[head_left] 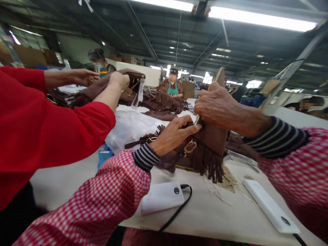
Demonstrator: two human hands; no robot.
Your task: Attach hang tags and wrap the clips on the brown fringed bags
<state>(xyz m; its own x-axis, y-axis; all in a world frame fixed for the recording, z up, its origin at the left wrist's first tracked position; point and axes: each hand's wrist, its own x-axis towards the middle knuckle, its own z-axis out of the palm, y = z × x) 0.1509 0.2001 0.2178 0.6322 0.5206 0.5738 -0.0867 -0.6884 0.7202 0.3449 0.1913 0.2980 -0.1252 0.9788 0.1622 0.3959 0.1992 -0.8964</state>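
A dark brown fringed bag [211, 141] is held up over the table, with a gold clasp [190, 147] on its front and fringe hanging at its lower edge. My right hand [214, 102] is closed round the bag's upper edge. Beside it and lower, my left hand [176, 133] pinches the bag near a metal zipper [196, 119]. A strap with tassels and a gold ring [153, 138] lies left of the bag, partly behind my left hand.
At the left, a person in red sleeves [94, 126] handles another brown bag [97, 87]. Two white power banks [162, 197] [269, 205] with black cables lie on the white table [205, 218]. Clear plastic [130, 128], loose threads and more brown bags [166, 102] are around.
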